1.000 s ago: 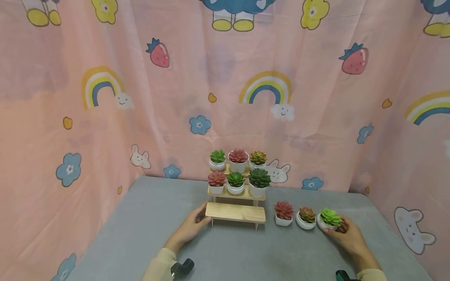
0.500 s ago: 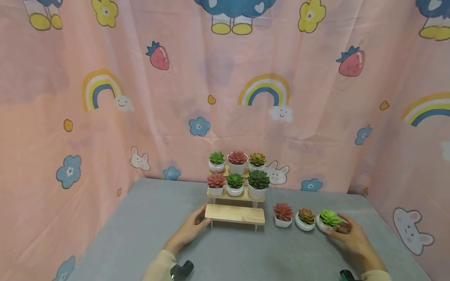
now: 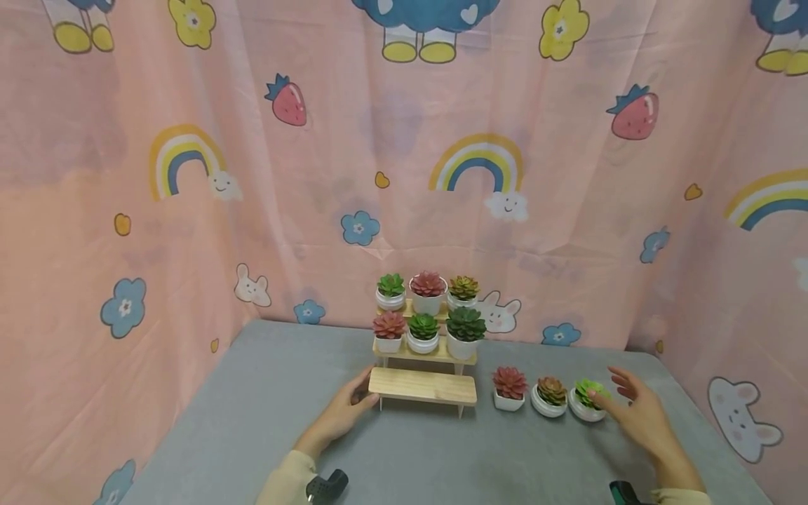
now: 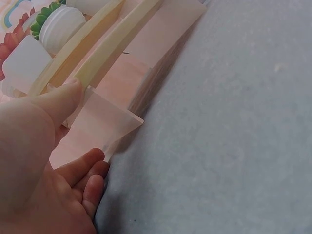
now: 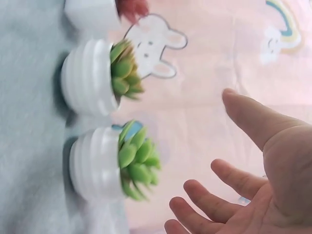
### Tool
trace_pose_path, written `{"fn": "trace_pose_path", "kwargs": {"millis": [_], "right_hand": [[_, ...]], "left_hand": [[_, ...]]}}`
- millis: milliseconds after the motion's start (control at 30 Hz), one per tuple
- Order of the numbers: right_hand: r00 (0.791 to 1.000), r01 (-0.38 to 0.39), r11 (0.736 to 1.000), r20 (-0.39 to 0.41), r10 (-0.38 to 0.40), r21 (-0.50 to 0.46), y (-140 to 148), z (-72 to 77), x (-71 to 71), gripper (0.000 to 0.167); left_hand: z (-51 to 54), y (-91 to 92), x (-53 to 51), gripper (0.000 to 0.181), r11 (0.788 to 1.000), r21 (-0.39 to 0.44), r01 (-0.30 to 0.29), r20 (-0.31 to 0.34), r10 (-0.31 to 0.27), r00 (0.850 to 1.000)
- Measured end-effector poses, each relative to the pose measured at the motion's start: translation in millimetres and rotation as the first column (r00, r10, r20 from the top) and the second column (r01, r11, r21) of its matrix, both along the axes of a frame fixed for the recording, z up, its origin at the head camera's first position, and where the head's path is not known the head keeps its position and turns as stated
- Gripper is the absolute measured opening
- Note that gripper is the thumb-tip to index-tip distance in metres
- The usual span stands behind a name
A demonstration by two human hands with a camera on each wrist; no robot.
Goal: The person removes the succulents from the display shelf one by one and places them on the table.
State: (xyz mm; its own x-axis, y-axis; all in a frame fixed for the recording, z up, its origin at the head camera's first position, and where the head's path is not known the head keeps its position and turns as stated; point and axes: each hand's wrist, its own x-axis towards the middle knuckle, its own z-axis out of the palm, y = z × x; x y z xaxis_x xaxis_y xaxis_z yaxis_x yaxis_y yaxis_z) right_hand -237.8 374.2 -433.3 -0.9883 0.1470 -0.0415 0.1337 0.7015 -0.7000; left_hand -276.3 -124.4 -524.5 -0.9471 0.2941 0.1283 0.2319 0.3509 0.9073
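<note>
A three-step wooden stand has its bare lowest step [image 3: 423, 385] nearest the camera. My left hand [image 3: 341, 409] is at that step's left end; in the left wrist view the thumb of the hand [image 4: 44, 146] touches the board's edge [image 4: 105, 53] beside a clear leg. My right hand [image 3: 644, 417], fingers spread and holding nothing, is just right of a bright green succulent [image 3: 588, 406] in a white ribbed pot. In the right wrist view a gap shows between the hand [image 5: 253, 180] and that pot [image 5: 95, 164].
A brown-green succulent [image 3: 549, 398] and a red one in a square pot [image 3: 508, 396] stand left of the bright green one. Several potted succulents fill the stand's middle and top steps, including a dark green one [image 3: 466, 324]. A patterned pink curtain [image 3: 404, 154] hangs behind the grey table [image 3: 252, 379].
My right hand has let go of the bright green succulent's pot and lifted away from it, its fingers spreading. The left hand keeps its place at the stand.
</note>
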Motion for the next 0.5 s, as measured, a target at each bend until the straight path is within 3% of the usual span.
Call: {"fn": "trace_pose_path", "kwargs": {"millis": [267,500], "right_hand": [[0.985,-0.039,0.999,-0.167,0.037,-0.012,-20,4.7,6.6,0.077],[0.978,-0.096,0.995,-0.188,0.091,-0.017,-36,5.3,8.8,0.074]], "left_hand": [[-0.8,1.1,-0.8,0.065,1.0,0.011,0.001,0.003,-0.001,1.0],[-3.3,-0.2,-1.8,0.066,1.0,0.001,0.009,-0.009,-0.009,1.0]]}}
